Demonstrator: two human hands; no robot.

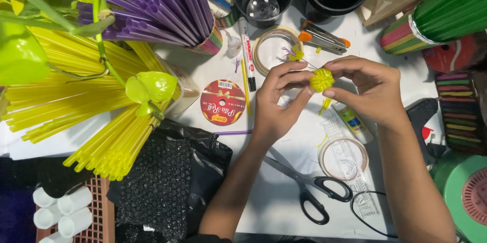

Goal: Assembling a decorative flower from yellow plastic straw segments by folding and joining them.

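Pinching a small yellow straw flower (322, 79) between left hand (276, 103) and right hand (368, 88), both grips clenched on it; squeezing harder could crush petals.

A single head-worn camera looks steeply down, from close above, onto a cluttered white table (284, 192).

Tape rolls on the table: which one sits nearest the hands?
The clear tape roll just above the left hand, beside the marker. The other clear roll lies lower, below the right hand, on the ruler.
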